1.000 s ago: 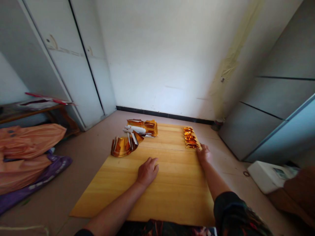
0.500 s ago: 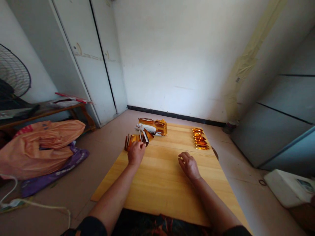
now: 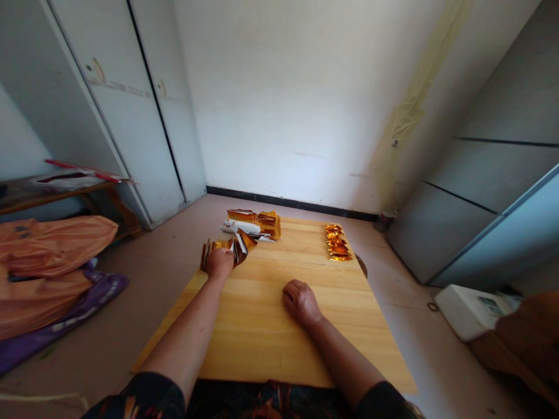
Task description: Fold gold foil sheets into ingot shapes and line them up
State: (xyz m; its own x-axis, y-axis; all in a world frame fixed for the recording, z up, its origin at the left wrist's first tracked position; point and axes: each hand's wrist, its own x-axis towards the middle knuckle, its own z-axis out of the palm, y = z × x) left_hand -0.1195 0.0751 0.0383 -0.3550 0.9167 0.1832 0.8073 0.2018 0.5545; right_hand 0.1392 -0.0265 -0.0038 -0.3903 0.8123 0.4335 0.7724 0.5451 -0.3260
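While the left hand reaches out to about 11 o'clock on the wooden board, its fingers lie over the fanned stack of gold foil sheets at the board's far left edge; the grip looks closed around some of the sheets, though the fingertips are hidden behind the hand. The right hand rests knuckles-up near the middle of the board, fingers curled in loosely, holding nothing that can be seen.

Beyond the fanned stack, at 12 o'clock, sits a second pile of gold foil with a white bundle lying against it. At 1 o'clock, along the far right part of the board, a row of folded gold pieces runs away from the person, well apart from both hands.

Off the board at 9 o'clock lie orange bags over a purple one, with a low wooden bench behind them. At 3 o'clock a white box sits on the floor beside grey cabinet panels.
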